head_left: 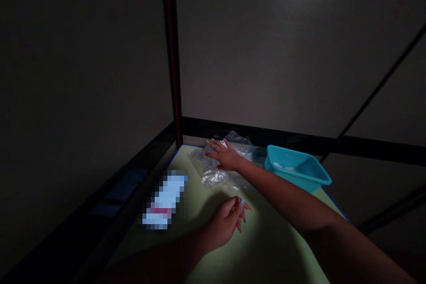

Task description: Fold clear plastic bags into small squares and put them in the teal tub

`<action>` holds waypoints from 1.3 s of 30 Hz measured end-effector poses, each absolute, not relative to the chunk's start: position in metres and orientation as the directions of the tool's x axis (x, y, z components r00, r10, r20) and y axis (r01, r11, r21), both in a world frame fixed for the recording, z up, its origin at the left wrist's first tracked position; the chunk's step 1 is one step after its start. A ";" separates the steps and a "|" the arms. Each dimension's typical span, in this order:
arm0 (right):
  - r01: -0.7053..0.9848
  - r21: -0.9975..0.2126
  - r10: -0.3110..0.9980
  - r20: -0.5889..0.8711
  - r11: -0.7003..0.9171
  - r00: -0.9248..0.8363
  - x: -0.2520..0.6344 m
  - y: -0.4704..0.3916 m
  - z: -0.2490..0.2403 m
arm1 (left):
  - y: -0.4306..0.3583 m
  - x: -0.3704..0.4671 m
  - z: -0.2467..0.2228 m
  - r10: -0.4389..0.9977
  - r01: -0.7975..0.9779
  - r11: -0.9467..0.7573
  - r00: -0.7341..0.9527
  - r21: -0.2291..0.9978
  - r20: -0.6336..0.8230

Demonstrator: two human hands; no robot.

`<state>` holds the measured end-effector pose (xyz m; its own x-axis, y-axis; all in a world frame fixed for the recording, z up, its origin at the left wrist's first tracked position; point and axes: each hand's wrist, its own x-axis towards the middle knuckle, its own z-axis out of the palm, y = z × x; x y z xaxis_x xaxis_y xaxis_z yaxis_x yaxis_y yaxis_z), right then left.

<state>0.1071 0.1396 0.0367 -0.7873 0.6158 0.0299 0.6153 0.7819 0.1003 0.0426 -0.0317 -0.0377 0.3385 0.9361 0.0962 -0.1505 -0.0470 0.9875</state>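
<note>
My right hand (225,156) reaches across to the far side of the table, its fingers spread over crumpled clear plastic bags (213,176). It looks to be touching the plastic, which sticks out around it. Nearer to me, my left hand (223,224) hovers at or just above the pale green tabletop (266,239). Its fingers are curled in with the thumb against them; whether something small is between them, I cannot make out.
Right of the bags stands a turquoise plastic basin (299,173) on the table. A lit, pixelated screen (164,202) is at the left edge. Dark-framed wall panels (266,53) enclose the table's far and left sides. The light is dim.
</note>
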 end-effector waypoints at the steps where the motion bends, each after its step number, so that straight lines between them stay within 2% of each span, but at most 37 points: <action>1: 0.602 0.107 0.602 0.034 0.791 -0.798 0.104 0.143 0.037 | -0.032 0.043 -0.039 0.935 -0.153 -0.047 0.341 0.987 0.097; 5: 0.598 0.087 0.591 0.091 0.797 -0.801 0.097 0.153 0.041 | -0.031 0.043 -0.044 0.934 -0.164 -0.035 0.345 0.986 0.091; 8: 0.627 0.007 0.614 0.195 0.779 -0.765 0.100 0.160 0.050 | -0.031 0.044 -0.044 0.934 -0.179 -0.029 0.345 0.983 0.091; 12: 0.650 -0.194 0.669 0.365 0.735 -0.648 0.112 0.175 0.071 | -0.030 0.047 -0.041 0.936 -0.201 -0.010 0.343 0.980 0.079; 17: 0.595 -0.525 0.788 0.492 0.608 -0.370 0.131 0.193 0.094 | -0.027 0.048 -0.039 0.945 -0.223 0.027 0.324 0.975 0.047; 20: 0.463 -0.703 0.841 0.483 0.539 -0.246 0.143 0.186 0.099 | -0.024 0.046 -0.038 0.957 -0.235 0.037 0.289 0.971 0.033; 23: 0.280 -0.813 0.860 0.486 0.511 -0.158 0.161 0.159 0.108 | -0.020 0.043 -0.037 0.972 -0.250 0.036 0.235 0.968 0.025; 27: 0.059 -0.857 0.859 0.508 0.511 -0.065 0.198 0.106 0.132 | -0.015 0.038 -0.035 0.978 -0.274 0.075 0.208 0.959 -0.017; 31: -0.051 -0.879 0.881 0.473 0.473 0.011 0.232 0.055 0.147 | -0.015 0.034 -0.037 0.972 -0.308 0.109 0.231 0.945 -0.037; 34: -0.184 -0.915 0.933 0.345 0.358 0.100 0.244 0.031 0.130 | -0.018 0.033 -0.039 0.960 -0.334 0.127 0.279 0.934 -0.031; 39: -0.218 -0.943 0.956 0.204 0.249 0.209 0.243 0.016 0.055 | -0.023 0.034 -0.036 0.964 -0.403 0.101 0.266 0.910 0.011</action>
